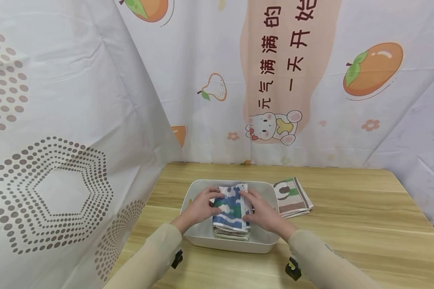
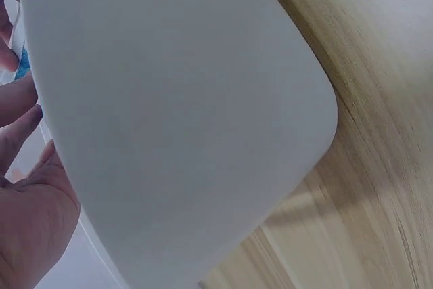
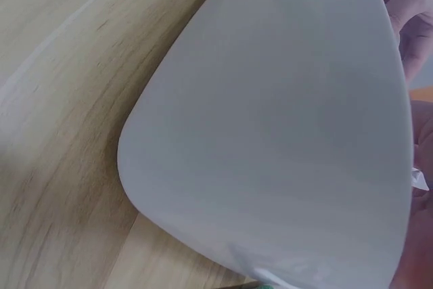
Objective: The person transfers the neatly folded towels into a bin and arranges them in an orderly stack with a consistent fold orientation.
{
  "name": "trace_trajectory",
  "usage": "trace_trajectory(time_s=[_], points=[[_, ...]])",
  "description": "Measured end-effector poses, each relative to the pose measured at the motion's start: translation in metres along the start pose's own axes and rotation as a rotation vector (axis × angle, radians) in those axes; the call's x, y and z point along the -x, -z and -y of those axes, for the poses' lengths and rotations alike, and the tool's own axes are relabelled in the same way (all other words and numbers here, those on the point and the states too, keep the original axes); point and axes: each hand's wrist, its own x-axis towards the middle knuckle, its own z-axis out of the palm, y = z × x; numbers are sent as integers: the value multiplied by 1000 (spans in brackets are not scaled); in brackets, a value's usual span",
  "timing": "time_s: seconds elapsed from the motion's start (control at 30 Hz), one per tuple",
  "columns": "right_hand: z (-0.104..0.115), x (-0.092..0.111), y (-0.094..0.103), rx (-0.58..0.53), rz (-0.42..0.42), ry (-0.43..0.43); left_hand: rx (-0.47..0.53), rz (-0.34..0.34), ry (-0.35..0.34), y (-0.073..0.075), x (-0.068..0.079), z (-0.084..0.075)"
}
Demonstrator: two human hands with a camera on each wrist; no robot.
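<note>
A folded blue towel (image 1: 228, 208) with white and green shapes lies on top of a stack of folded cloths (image 1: 231, 235) inside a white plastic bin (image 1: 235, 245). At its left edge, my left hand (image 1: 201, 205) holds the towel between thumb and fingers. My right hand (image 1: 262, 212) holds the right side, with fingertips over the top and the thumb lower down. In both wrist views the bin's wall (image 2: 176, 113) fills most of the picture and hides much of the hands.
Just right of the bin, a folded green, white and brown towel (image 1: 293, 196) lies on the wooden table (image 1: 361, 216). Printed curtains (image 1: 209, 132) hang behind the table and along its left side.
</note>
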Motion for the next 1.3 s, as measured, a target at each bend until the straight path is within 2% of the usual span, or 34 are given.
trace_trajectory(time_s=[0.23, 0.53, 0.83, 1.1, 1.3], points=[[-3, -2, -4, 18, 0, -8, -14, 25, 34, -1, -1, 3], [-1, -1, -6, 50, 0, -29, -74, 68, 26, -3, -1, 4], [-3, -4, -8, 165, 28, -87, -141, 101, 15, -8, -3, 6], [-2, -8, -6, 333, 72, -143, -168, 133, 16, -8, -3, 6], [-1, -8, -3, 348, 129, -197, -200, 151, 1, -8, -4, 7]])
